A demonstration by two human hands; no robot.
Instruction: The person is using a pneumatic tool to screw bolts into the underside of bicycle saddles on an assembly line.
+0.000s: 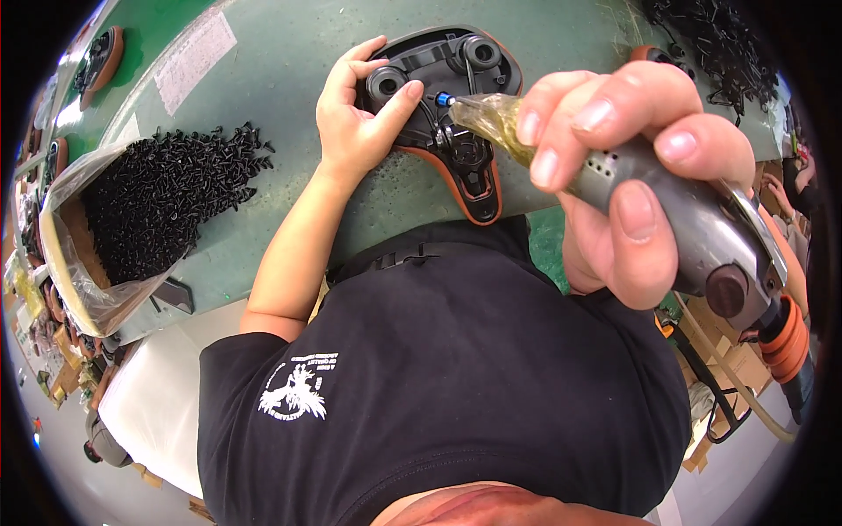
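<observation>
A bicycle saddle (485, 188) with a black underside and brown edge lies upside down on the green table, its narrow nose toward me. My left hand (360, 118) grips its left side, thumb laid over the underside beside a round black bumper (386, 83). In my right hand (631, 167), raised close to the camera, is a grey electric screwdriver (693, 215). Yellowish clear tape wraps its front end. Its blue-collared bit (445, 100) points left at the saddle's underside, next to my left thumb. A small dark piece shows at the bit's tip; whether it touches the saddle I cannot tell.
On the left, a plastic-lined box (66, 254) lies tipped, black screws (167, 193) spilling onto the table. More black parts (715, 44) are heaped at the far right, near another saddle (658, 57). A paper sheet (195, 61) lies far left. Another person's hand (776, 193) shows at right.
</observation>
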